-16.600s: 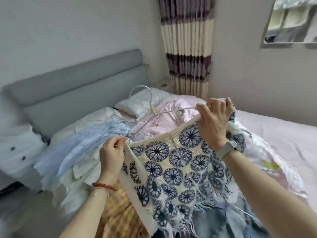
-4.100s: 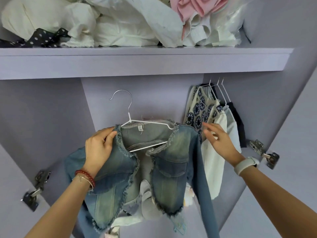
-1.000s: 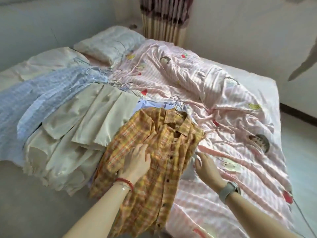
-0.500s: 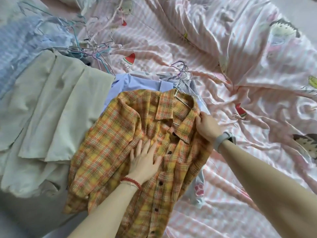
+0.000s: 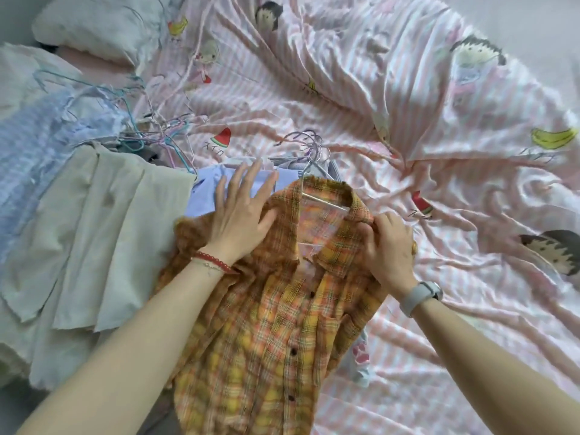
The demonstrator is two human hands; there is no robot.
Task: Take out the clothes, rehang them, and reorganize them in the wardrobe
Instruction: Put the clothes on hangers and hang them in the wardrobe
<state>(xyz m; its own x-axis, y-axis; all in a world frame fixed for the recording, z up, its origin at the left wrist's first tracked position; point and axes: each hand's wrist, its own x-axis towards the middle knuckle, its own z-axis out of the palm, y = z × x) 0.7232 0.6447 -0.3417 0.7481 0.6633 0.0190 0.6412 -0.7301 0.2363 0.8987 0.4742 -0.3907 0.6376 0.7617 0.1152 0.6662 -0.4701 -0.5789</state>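
Observation:
An orange and yellow plaid shirt (image 5: 266, 334) lies on the bed on a thin wire hanger (image 5: 317, 196) whose hook points away from me. My left hand (image 5: 241, 215) lies flat with spread fingers on the shirt's left shoulder, fingertips over a light blue shirt (image 5: 204, 196) beneath. My right hand (image 5: 387, 246) pinches the right side of the plaid collar. More wire hangers (image 5: 307, 146) lie bunched just beyond the collar.
A cream garment (image 5: 94, 246) and a pale blue textured one (image 5: 37, 146) lie to the left, with a tangle of coloured hangers (image 5: 150, 133) between them. A pink striped cartoon duvet (image 5: 423, 120) covers the bed on the right. A pillow (image 5: 100, 23) sits far left.
My left hand has moved from the shirt's chest up to its left shoulder. My right hand has shifted onto the right collar. The collar now lies open, showing the hanger bar.

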